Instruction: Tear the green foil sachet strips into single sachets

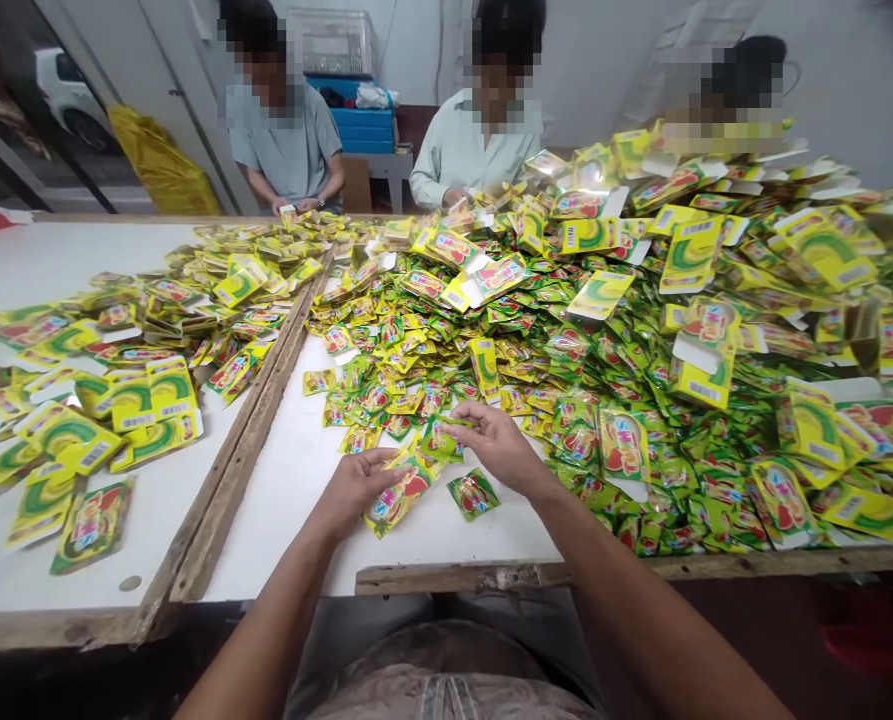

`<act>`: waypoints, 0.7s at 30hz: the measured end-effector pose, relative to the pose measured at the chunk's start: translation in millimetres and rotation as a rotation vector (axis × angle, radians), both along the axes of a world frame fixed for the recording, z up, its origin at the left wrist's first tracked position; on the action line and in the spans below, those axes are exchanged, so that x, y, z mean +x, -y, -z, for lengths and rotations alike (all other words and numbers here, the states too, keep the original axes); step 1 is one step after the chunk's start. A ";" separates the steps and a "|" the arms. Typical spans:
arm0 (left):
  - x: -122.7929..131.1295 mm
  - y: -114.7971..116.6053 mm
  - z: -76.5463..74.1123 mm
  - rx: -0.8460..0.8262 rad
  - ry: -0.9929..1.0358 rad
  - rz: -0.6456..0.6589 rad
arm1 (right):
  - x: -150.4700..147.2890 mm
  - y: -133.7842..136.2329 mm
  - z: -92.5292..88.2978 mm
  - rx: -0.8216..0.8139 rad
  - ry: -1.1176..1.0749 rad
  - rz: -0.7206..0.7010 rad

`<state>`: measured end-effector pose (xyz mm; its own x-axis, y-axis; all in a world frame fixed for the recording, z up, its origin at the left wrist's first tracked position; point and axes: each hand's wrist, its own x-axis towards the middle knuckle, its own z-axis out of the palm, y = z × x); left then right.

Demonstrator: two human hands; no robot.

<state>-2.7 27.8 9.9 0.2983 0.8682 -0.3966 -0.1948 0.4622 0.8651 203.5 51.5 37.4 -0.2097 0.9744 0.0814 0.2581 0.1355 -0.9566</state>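
Near the table's front edge, my left hand (pixel 360 487) is closed on a flat yellow and green carton (pixel 399 497) with a red fruit print. My right hand (pixel 489 440) pinches a small green packet (pixel 443 441) at the carton's upper right end. A loose green packet (pixel 473 494) lies on the white table top just below my right hand. Beyond both hands rises a large heap of green packets (pixel 386 375), with yellow cartons (pixel 690 250) over its back and right side.
A wooden strip (pixel 247 420) divides the white table (pixel 281 510). More cartons (pixel 150 395) are piled left of it. Two people (pixel 288 150) (pixel 476 150) sit across the table, and a third is partly hidden behind the heap. A wooden rail (pixel 521 576) edges the front.
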 end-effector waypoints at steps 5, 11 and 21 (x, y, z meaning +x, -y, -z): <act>-5.4 2.6 -5.8 -0.049 0.032 0.068 | -4.6 -6.1 -7.0 0.081 0.392 -0.176; -4.1 2.9 -6.3 -0.036 0.020 0.100 | -20.1 -8.7 -4.2 0.239 0.539 -0.291; -7.7 2.4 0.8 -0.043 0.063 0.062 | -18.1 9.1 -2.1 -0.083 0.094 -0.086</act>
<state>-10.4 25.4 9.0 0.3765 0.8298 -0.4120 -0.2181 0.5116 0.8311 185.4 42.3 39.6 -0.2953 0.9551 -0.0224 0.3376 0.0824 -0.9377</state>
